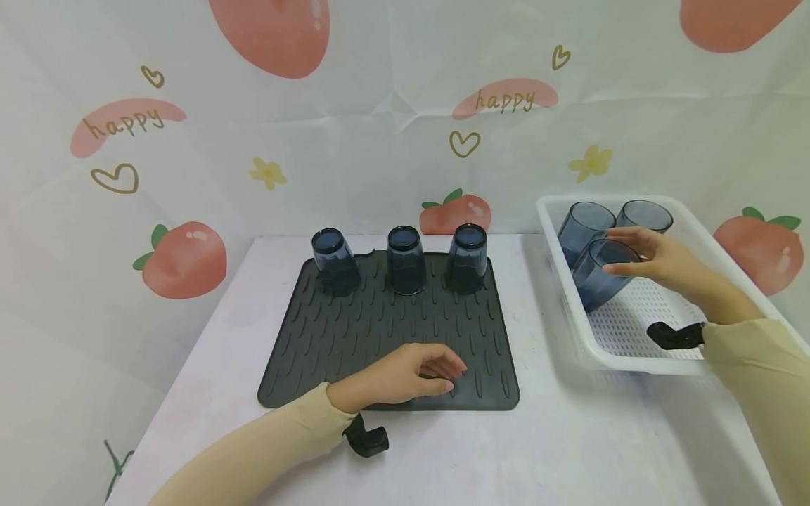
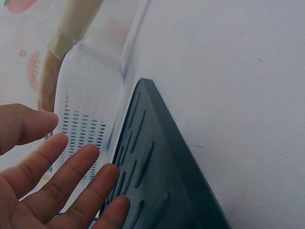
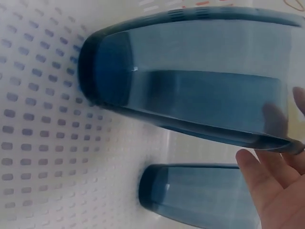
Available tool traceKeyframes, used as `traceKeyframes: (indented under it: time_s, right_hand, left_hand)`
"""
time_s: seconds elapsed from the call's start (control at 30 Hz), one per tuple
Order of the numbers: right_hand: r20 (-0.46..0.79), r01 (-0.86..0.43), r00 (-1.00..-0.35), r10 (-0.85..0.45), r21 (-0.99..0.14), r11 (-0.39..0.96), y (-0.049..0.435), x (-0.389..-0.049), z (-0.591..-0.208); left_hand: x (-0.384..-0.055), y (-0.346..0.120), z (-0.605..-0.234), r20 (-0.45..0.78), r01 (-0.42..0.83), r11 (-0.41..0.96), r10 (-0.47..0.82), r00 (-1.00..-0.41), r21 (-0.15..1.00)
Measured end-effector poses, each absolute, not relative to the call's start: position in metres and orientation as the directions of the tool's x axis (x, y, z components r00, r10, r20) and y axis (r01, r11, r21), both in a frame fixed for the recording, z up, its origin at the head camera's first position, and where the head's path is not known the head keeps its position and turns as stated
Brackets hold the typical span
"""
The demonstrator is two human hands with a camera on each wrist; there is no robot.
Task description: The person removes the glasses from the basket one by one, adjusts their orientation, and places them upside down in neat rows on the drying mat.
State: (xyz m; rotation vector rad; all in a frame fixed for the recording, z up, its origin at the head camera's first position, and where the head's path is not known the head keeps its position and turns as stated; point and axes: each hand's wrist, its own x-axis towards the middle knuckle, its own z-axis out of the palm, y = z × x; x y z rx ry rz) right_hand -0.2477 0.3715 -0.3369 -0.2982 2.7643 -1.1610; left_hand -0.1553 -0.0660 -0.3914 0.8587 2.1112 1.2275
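Note:
In the head view my right hand (image 1: 667,263) reaches into a white plastic basket (image 1: 572,327) and grips a blue drinking glass (image 1: 595,281) near its rim. That glass leans, mouth up. The right wrist view shows the thumb and fingers on either side of the rim of the glass (image 3: 190,90). Two more blue glasses, a left one (image 1: 582,228) and a right one (image 1: 645,214), stand behind it in the basket. My left hand (image 1: 408,372) holds nothing, fingers loosely bent, over the front of a dark grey ridged drying mat (image 1: 373,351).
Along the mat's back edge three blue glasses stand upside down: a left one (image 1: 337,263), a middle one (image 1: 406,260) and a right one (image 1: 468,260). A white table (image 1: 474,457) lies under everything. A printed cloth (image 1: 354,154) hangs behind.

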Motion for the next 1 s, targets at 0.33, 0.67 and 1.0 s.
traceKeyframes:
  time_s: [0.33,0.67,1.0]
  right_hand:
    - [-0.046,-0.164,-0.964,-0.262,-0.672,0.722,0.373,-0.254,-0.345]
    - [-0.044,-0.159,-0.959,-0.28,-0.733,0.662,0.372,-0.255,-0.348]
    - [-0.061,-0.141,-0.956,-0.287,-0.76,0.634,0.372,-0.256,-0.349]
  left_hand:
    - [-0.154,-0.066,-0.391,-0.144,0.24,0.38,0.749,-0.647,0.893]
    - [-0.154,-0.067,-0.389,-0.136,0.253,0.379,0.752,-0.644,0.89]
    - [-0.152,-0.063,-0.386,-0.147,0.248,0.388,0.749,-0.646,0.888]
